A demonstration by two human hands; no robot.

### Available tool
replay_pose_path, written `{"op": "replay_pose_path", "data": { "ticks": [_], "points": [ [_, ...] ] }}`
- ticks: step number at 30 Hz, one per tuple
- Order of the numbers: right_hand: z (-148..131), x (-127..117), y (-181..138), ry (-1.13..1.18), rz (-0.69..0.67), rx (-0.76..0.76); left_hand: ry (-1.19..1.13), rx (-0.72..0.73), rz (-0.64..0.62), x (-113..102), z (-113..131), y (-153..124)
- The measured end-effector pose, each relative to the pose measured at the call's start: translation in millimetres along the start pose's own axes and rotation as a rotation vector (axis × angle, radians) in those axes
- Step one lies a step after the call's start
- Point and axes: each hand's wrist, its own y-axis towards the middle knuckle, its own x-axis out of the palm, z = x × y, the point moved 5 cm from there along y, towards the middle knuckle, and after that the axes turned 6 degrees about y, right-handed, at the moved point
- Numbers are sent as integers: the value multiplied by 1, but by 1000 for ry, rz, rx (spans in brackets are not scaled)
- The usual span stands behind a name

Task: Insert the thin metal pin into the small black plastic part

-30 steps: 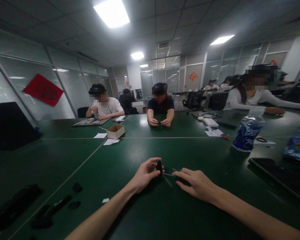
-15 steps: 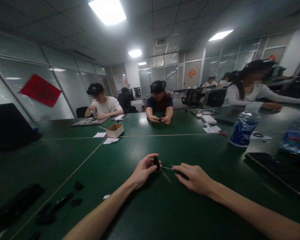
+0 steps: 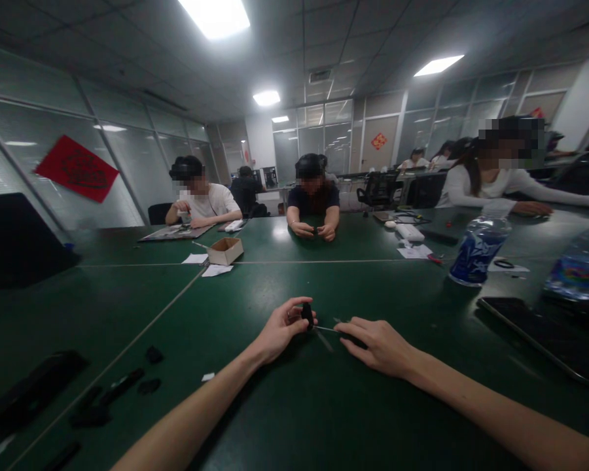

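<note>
My left hand (image 3: pixel 281 330) pinches a small black part (image 3: pixel 307 315) between thumb and fingers, held just above the green table (image 3: pixel 255 288). My right hand (image 3: pixel 377 345) lies close to its right, fingers closed around the dark handle of a thin metal tool (image 3: pixel 326 329) whose tip points at the black part. Both forearms rest on the table.
Several black pieces (image 3: pixel 108 395) and a small white scrap (image 3: pixel 207 377) lie at the left. A cardboard box (image 3: pixel 224 250) with paper slips stands further back. A water bottle (image 3: pixel 477 250) and a dark tablet (image 3: pixel 544 338) sit at the right. Other people work at the far edge.
The camera has tilted slightly, shifting the scene. My hands keep the same grip and stay together, with the tool tip still at the black part.
</note>
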Motion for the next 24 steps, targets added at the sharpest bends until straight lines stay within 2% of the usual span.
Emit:
{"op": "replay_pose_path", "data": {
  "ticks": [8, 20, 24],
  "points": [
    [2, 2, -1, 12, 5, -18, -25, -7, -37, 1, -2, 0],
    [3, 3, -1, 16, -16, -36, 27, 19, -22, 4, 1, 0],
    [4, 3, -3, 11, 3, -33, 35, 19, 17, 6, 1, -2]
  ]
}}
